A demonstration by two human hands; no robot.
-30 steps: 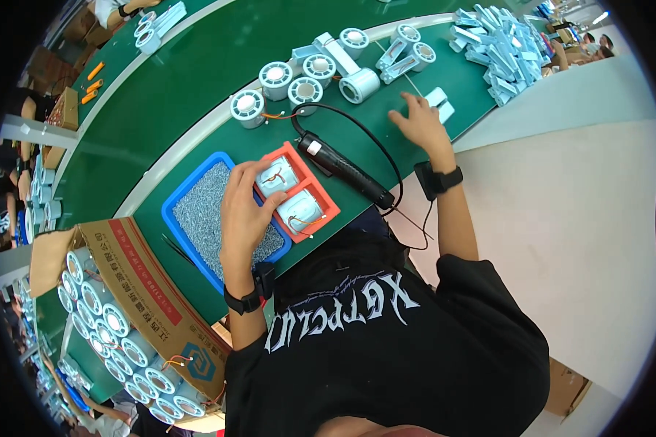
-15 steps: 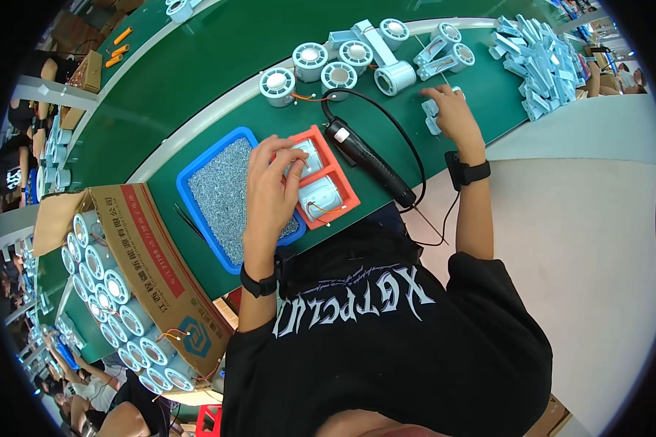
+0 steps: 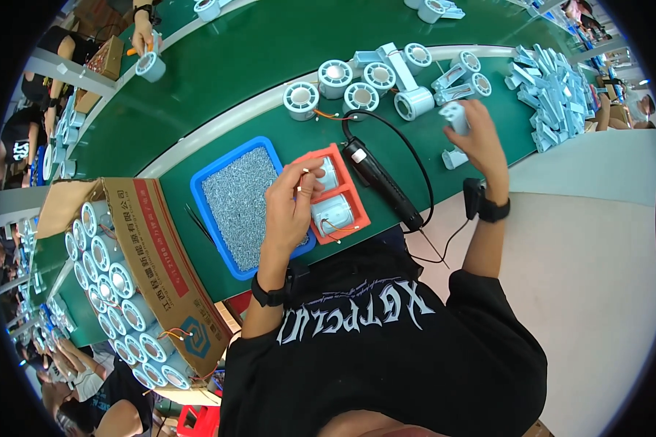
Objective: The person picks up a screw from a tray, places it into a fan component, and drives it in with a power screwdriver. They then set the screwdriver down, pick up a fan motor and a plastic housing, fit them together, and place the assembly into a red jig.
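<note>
My left hand [image 3: 288, 207] is over an orange-red two-compartment holder [image 3: 352, 182], its fingers closed around a thin wire lead with small white plugs [image 3: 305, 171]. In the holder's far compartment sits a pale blue housing [image 3: 329, 173], partly covered by that hand; a second housing [image 3: 333, 211] with red and yellow wires lies in the near one. My right hand [image 3: 485, 142] grips a small light blue plastic part [image 3: 455, 115] between thumb and fingers, raised above the bench. Below it, a similar light blue part [image 3: 455, 158] rests on the green bench top.
A black electric screwdriver [image 3: 377, 180] with a looping cable lies right of the holder. A blue tray [image 3: 199, 191] of small screws is at left, beside a carton [image 3: 153, 247] of round units. Several fan-like units [image 3: 361, 98] and a heap of blue parts [image 3: 550, 98] stand farther back.
My right hand has lifted a light blue part off the bench. My left fingers now hold the wire lead. Another person's hand with a round unit has appeared at the far left.
</note>
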